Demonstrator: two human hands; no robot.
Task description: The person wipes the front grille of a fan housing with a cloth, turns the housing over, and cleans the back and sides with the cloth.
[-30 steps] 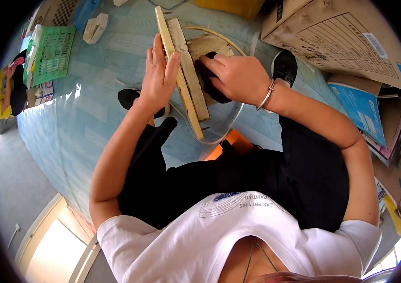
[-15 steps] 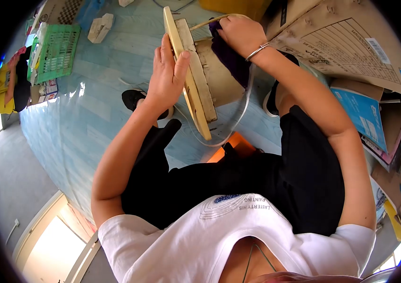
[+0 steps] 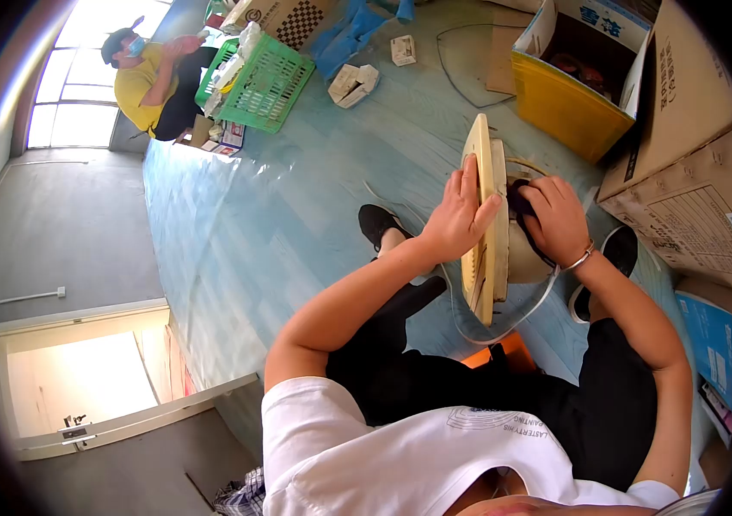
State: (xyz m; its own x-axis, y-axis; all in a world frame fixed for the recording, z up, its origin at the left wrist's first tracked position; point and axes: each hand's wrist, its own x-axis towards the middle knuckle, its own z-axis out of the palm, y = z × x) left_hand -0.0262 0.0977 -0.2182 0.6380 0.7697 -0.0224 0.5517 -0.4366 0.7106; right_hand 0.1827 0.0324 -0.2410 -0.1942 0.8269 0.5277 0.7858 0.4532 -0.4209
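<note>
A yellow box (image 3: 565, 110) stands beside a cardboard carton (image 3: 695, 211).

right hand (image 3: 557, 222) and dark cloth (image 3: 518, 199) have drawn closer to the cream panel (image 3: 486, 260).

The blue floor (image 3: 297, 193) bears a green basket (image 3: 264, 93) and yellow box (image 3: 565, 105).

Single head-worn view, forward and down
</note>
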